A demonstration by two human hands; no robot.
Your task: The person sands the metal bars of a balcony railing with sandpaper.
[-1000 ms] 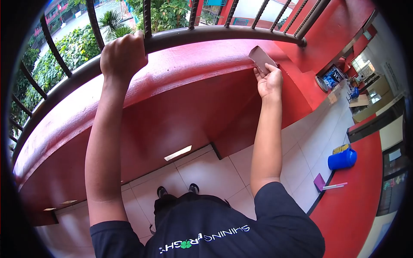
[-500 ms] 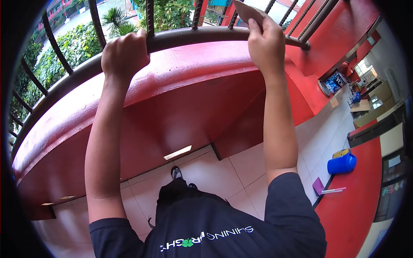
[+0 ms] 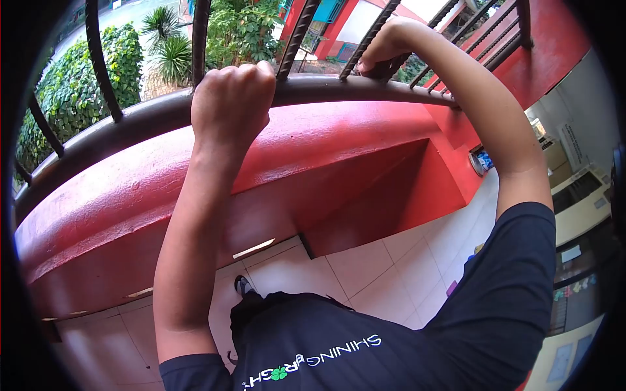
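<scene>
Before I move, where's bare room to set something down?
The rounded, glossy red ledge is bare right of the left hand; so are white floor tiles between the red wall and black shirt. Crowded: dark metal bars beside the right hand.

A dark railing with a curved bottom rail [image 3: 306, 91], and a brown piece [image 3: 381, 70] tucked in just above it.
From where I stand, the bottom rail is a thick, smooth, round tube, dark brown with a pale sheen along its top; it sweeps in an unbroken bow, gripped from above near its middle. Ribbed steel bars [image 3: 300, 36] rise from it in a spaced row, fanning outward, the leftmost tipping left and those farther along tipping right. The brown piece sits toward the rail's right-hand stretch, among the bars, shaded and mostly covered; I can't tell whether it's flat or folded.
</scene>
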